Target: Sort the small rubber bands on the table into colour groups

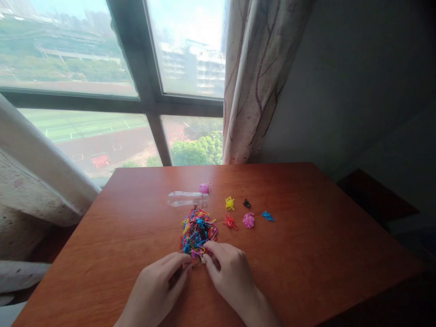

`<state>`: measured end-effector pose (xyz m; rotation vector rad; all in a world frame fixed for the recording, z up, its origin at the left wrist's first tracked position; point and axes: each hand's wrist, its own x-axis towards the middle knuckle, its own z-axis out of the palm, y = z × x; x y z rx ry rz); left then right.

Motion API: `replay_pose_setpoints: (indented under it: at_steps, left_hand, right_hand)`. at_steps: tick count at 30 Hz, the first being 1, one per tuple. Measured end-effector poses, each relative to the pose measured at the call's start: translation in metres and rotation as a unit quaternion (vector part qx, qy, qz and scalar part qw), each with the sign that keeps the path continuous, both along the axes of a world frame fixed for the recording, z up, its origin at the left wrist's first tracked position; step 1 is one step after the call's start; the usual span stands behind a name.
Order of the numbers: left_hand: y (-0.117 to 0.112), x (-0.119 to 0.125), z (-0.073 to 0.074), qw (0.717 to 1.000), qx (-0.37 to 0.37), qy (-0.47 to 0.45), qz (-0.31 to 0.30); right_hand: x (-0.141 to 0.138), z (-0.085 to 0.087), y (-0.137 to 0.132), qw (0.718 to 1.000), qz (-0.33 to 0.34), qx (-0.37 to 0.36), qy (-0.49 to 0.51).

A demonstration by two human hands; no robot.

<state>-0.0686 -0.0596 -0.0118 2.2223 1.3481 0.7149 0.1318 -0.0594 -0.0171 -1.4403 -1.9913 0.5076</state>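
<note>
A tangled heap of small mixed-colour rubber bands [197, 229] lies on the wooden table [306, 236]. My left hand [160, 284] and my right hand [230, 272] meet at the heap's near edge, fingertips pinched together on bands there. To the right of the heap sit small sorted clusters: yellow [230, 203], black [246, 203], red [230, 222], pink [248, 220] and blue [267, 216]. A clear plastic bottle [185, 198] lies on its side behind the heap, with a pink cap [204, 187] at its mouth end.
The table stands against a large window [102, 68] with a patterned curtain [255, 81] at its right. Another curtain or cloth [30, 181] hangs at the left. A dark wall and a dark piece of furniture [374, 195] are at the right.
</note>
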Motion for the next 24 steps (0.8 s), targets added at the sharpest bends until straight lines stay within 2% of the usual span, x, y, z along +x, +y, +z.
replay_pose_setpoints:
  at_steps: [14,24]
  left_hand:
    - [-0.0029,0.0056,0.0028,0.998,-0.013,0.052,-0.021]
    - [-0.0028,0.0065,-0.0004,0.997,-0.013,0.071,-0.022]
  right_hand:
    - [-0.0047,-0.0042,-0.0003,1.0,-0.003,0.012,-0.005]
    - [-0.0008,-0.0014,0.0002,0.998,-0.024,0.024,0.045]
